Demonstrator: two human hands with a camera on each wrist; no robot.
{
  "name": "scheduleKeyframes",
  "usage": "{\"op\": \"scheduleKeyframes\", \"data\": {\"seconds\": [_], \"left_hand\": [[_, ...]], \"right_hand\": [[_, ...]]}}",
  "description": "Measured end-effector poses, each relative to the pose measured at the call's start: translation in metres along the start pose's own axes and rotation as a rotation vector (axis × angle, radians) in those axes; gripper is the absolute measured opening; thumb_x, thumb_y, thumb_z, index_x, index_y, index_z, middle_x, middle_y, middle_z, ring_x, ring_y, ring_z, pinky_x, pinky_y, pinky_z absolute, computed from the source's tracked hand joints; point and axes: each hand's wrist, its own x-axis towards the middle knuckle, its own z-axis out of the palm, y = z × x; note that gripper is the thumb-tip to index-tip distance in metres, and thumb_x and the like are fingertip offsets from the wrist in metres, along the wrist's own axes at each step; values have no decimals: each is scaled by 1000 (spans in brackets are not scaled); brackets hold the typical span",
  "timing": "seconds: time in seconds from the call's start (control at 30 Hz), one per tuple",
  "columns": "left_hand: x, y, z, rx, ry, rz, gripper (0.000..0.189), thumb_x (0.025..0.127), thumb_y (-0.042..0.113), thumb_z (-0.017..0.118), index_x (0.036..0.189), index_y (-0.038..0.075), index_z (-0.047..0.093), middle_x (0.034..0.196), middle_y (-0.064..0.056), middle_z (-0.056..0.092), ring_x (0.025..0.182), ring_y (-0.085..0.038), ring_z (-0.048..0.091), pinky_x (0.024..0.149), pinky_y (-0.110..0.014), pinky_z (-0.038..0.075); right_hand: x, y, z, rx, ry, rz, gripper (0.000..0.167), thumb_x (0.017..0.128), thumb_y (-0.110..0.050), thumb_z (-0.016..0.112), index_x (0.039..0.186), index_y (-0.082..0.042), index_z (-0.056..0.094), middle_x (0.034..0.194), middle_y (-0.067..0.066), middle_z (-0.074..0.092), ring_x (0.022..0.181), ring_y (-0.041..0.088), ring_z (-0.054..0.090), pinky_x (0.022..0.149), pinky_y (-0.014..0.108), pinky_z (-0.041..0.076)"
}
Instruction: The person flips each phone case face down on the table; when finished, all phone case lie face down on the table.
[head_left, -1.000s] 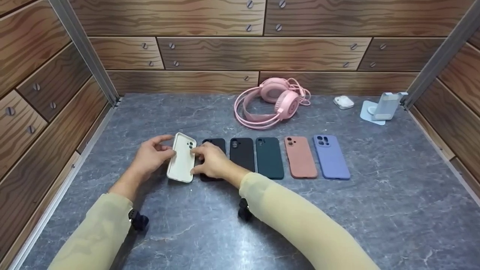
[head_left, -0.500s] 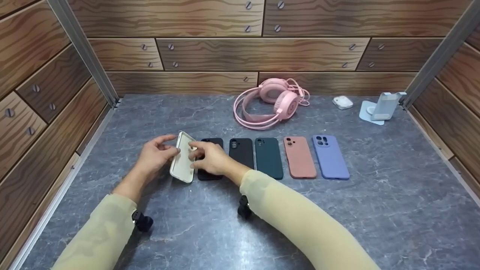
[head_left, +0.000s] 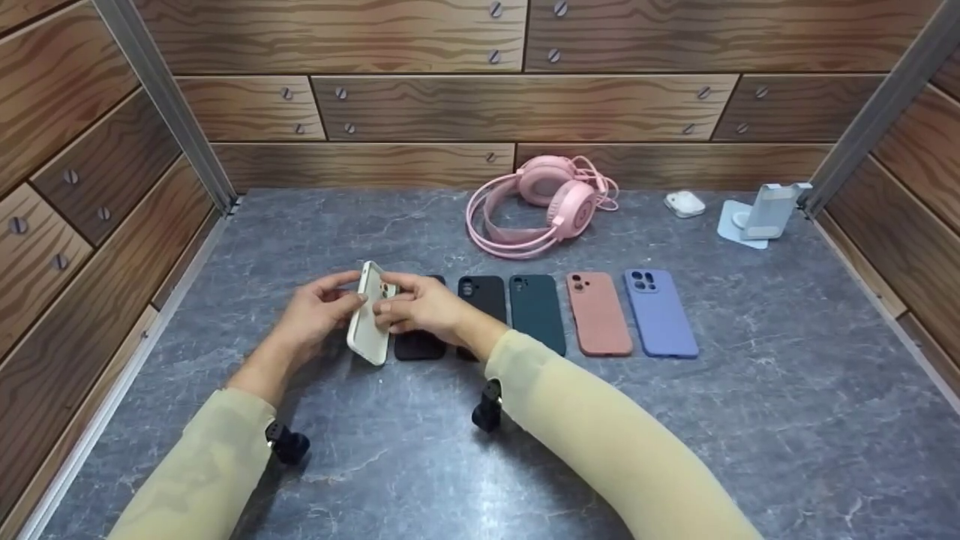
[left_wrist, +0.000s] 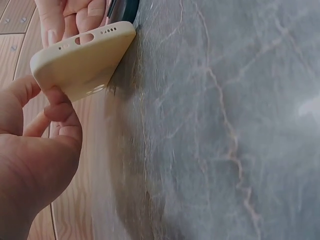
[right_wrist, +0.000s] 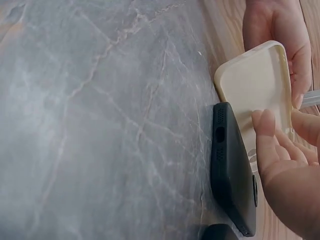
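Note:
A cream phone case point(head_left: 366, 337) stands tilted on its right long edge, its hollow inside turned toward my right hand. My left hand point(head_left: 311, 319) pinches its raised left edge between thumb and fingers, seen also in the left wrist view. Loosely bent fingers of my right hand point(head_left: 431, 307) reach over the hollow side, and a fingertip point(right_wrist: 266, 122) touches the inside in the right wrist view. Beside it lies a black phone case point(head_left: 420, 345), partly covered by the right hand. Another black phone case point(head_left: 480, 291) comes after it.
Continuing the row to the right are a dark teal phone case point(head_left: 537, 311), a pink one point(head_left: 601, 319) and a lavender one point(head_left: 667, 322). Pink headphones point(head_left: 574, 210), a small white case point(head_left: 685, 204) and a light blue stand point(head_left: 769, 217) sit at the back.
The cream case has tipped up further, its left edge rising as my left hand shifted slightly right. My right fingers moved from its right edge to over its hollow side.

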Motion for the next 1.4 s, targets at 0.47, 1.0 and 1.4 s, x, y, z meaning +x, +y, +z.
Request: {"op": "scheduleKeyframes", "data": {"seconds": [0.47, 1.0, 1.4], "left_hand": [[2, -4, 11, -122, -87, -11, 60, 94, -8, 54, 154, -1, 53, 109, -10, 71, 90, -15, 67, 76, -27, 55], [1, -8, 17, -63, -131, 35, 55, 100, -3, 65, 153, -3, 52, 101, -6, 66, 78, -12, 60, 65, -22, 48], [1, -8, 14, 157, -59, 50, 55, 97, 6, 73, 149, -1, 58, 104, -9, 62, 84, -15, 58, 67, -24, 47]], "right_hand": [[-5, -3, -4, 123, 30, 5, 63, 109, -4, 58, 166, -9, 34, 126, 25, 72, 113, 37, 73, 86, 35, 61], [-6, -2, -1, 116, 144, -22, 67, 97, -1, 74, 159, -8, 49, 97, 8, 75, 85, 19, 74, 70, 29, 60], [-3, 2, 2, 118, 175, -22, 72, 94, 10, 71, 159, -4, 46, 104, 13, 78, 76, 14, 68, 63, 22, 56]]}}
